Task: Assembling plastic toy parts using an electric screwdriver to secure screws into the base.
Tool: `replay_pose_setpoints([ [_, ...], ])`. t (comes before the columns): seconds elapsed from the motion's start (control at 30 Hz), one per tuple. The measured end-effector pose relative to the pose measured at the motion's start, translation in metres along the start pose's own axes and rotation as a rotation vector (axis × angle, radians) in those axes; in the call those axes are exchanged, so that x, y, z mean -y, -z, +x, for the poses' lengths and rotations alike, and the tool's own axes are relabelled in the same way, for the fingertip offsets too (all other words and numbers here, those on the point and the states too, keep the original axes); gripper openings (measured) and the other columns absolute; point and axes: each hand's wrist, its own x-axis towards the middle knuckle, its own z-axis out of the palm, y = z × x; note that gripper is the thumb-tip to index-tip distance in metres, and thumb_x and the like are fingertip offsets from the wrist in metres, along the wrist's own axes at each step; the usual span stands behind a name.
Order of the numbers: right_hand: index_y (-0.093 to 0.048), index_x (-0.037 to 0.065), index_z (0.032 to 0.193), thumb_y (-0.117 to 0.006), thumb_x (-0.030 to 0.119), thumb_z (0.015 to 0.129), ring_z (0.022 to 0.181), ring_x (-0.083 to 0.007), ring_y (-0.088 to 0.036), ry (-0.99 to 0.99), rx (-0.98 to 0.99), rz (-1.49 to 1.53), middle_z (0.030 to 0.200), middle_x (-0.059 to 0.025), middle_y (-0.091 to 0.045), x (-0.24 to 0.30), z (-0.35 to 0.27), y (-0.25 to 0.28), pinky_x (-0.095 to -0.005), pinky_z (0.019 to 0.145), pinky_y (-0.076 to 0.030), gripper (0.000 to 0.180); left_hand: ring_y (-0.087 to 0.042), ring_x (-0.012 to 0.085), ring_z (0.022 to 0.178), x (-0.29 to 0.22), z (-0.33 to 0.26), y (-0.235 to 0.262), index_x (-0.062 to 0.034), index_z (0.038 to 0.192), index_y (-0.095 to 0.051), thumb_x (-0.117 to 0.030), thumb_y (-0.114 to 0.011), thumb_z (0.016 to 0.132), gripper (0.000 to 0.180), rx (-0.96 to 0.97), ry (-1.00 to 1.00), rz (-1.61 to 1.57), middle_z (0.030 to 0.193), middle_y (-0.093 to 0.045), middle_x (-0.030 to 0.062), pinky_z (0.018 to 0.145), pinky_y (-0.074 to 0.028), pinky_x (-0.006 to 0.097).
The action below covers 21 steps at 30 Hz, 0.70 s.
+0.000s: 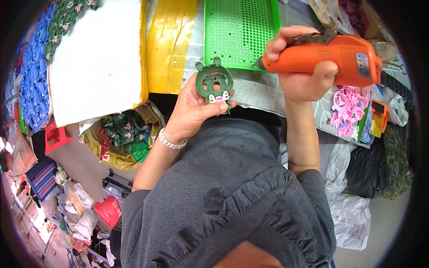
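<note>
Left hand [193,111] pinching green wreath ornament [215,83]; right hand [304,67] gripping orange electric screwdriver [330,58], ideally keeping its tip square.

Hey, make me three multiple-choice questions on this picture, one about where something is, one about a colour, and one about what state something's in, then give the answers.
1. Where is the green perforated tray?
A. On the work surface beyond the hands
B. In the person's lap
C. On the floor by the red stool

2. What colour is the body of the power tool?
A. Blue
B. Orange
C. Yellow

3. How is the round dark green ornament being kept?
A. Lying flat on the tray
B. Hanging from a hook
C. Pinched in the left hand

Answers:
1 A, the tray lies at the top of the view, past both hands.
2 B, the casing gripped by the right hand is orange.
3 C, the thumb and fingers of the left hand grip the ornament's lower end, lifted off the surface.
</note>
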Motion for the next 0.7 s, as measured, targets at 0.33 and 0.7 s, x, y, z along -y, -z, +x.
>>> replay_pose_setpoints([
  [0.33,-0.051,-0.001,0.115,-0.04,0.088,0.061,0.072,-0.0179,-0.049,0.203,0.392,0.119,0.089,-0.0081,-0.054,0.045,0.003,-0.018,-0.0359,0.072,-0.038,0.104,-0.065,0.0219,0.082,-0.004,-0.005,-0.008,-0.0012,0.119,-0.042,0.012,-0.062,0.073,0.051,-0.026,-0.015,0.012,0.095,-0.052,0.0051,0.065,-0.054,0.026],
  [0.7,-0.046,-0.004,0.117,-0.05,0.081,0.063,0.075,-0.0186,-0.052,0.146,0.504,0.228,0.092,-0.0107,-0.054,0.04,-0.025,-0.033,-0.0358,0.067,-0.043,0.1,-0.057,0.0084,0.071,0.003,-0.004,-0.016,0.0004,0.106,-0.05,0.009,-0.063,0.072,0.037,-0.066,-0.118,0.05,0.086,-0.057,0.0025,0.062,-0.049,0.022],
])
